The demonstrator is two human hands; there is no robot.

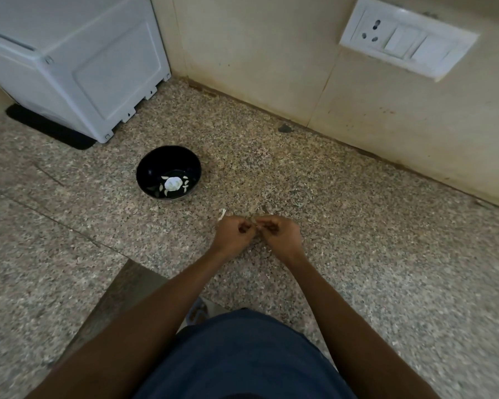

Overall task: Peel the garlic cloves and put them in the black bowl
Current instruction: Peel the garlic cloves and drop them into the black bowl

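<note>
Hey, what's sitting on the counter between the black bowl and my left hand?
In the head view, only bare speckled counter lies between the black bowl and the left hand, apart from a small pale scrap just beyond the hand.

Both forearms reach fwd from the bottom of the view and converge toward the middle, bare to the elbow. Left hand (233,232) and right hand (280,233) sit close together, knuckles up, fingers curled in, fingertips of the 2 hands meeting or nearly so. Both look to be pinching sth small between them, too tiny & blurred to make out. Wrists roughly level, slightly bent down, hands low over the surface, contact w/ it unclear
</note>
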